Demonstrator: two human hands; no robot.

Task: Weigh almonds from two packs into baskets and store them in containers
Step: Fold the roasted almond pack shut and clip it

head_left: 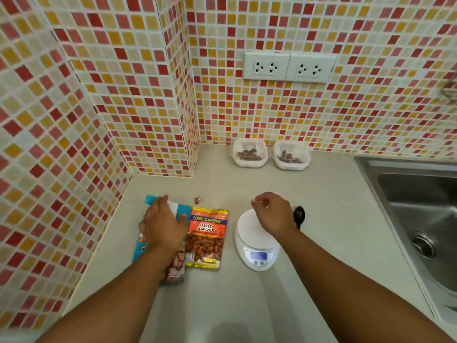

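Note:
Two almond packs lie flat on the grey counter. My left hand (164,222) rests palm-down on the blue pack (158,243) and covers its middle. Beside it on the right lies the red and yellow salted almonds pack (206,237), untouched. A white digital scale (254,243) stands right of the packs, its platform bare. My right hand (273,214) hovers over the scale's far edge with fingers curled; I see nothing in it. Against the back wall stand two white baskets inside clear containers, the left one (249,153) and the right one (291,155), each with almonds inside.
A black spoon (299,215) lies just right of the scale, partly behind my right hand. A small pink binder clip (198,200) sits beyond the packs. A steel sink (420,219) fills the right side. Tiled walls close the left and back; two wall sockets (288,67) hang above the containers.

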